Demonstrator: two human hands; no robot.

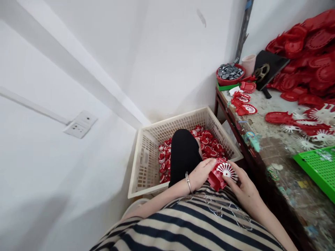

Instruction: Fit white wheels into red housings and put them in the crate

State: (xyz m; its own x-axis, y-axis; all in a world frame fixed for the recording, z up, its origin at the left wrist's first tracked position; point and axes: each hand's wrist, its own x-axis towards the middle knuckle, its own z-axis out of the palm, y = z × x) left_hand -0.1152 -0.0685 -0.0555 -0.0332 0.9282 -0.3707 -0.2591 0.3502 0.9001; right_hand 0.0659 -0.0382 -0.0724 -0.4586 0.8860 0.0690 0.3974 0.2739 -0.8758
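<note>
Over my lap I hold a red plastic part [215,177]. A white fan-shaped spoked piece [226,169] lies against its right side. My left hand [201,175], with a bangle at the wrist, is closed on the part's left edge, fingers along the top. My right hand [244,184] grips the right side, its thumb pressed on the white spokes. The fingers under the part are hidden. Below, beyond my knee, a cream plastic crate [146,188] holds many red parts [209,144], some with white pieces showing.
At my right stands a worn workbench [272,139]. On it are a red bowl of grey metallic pieces [230,74], a pale cup [248,63], a green tray [318,167], loose white spoked pieces [305,143] and a heap of red parts [311,59]. A wall with a socket [81,124] is at left.
</note>
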